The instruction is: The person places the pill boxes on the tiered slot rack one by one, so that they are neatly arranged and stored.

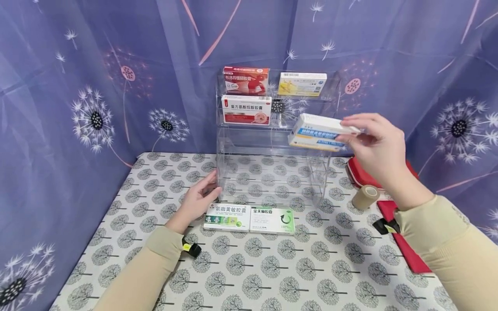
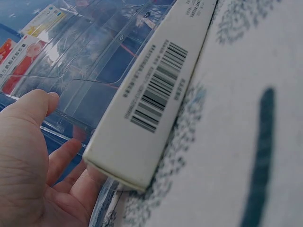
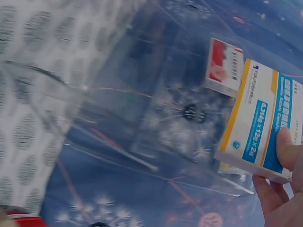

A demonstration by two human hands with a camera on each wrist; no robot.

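R hand pinched blue-white box at one end, held tilted before clear rack, R side. Off-centre pinch could've let box swivel/clip a tier lip. L hand, loosely spread at rack's L edge, prob. wouldn't steady a bump.

Rack: clear, glossy plastic. Held box: smooth cardboard. Backdrop: cloth.

Red case, tan roll, purple dandelion curtain

Two boxes lie before the rack, leaving room to pass above.
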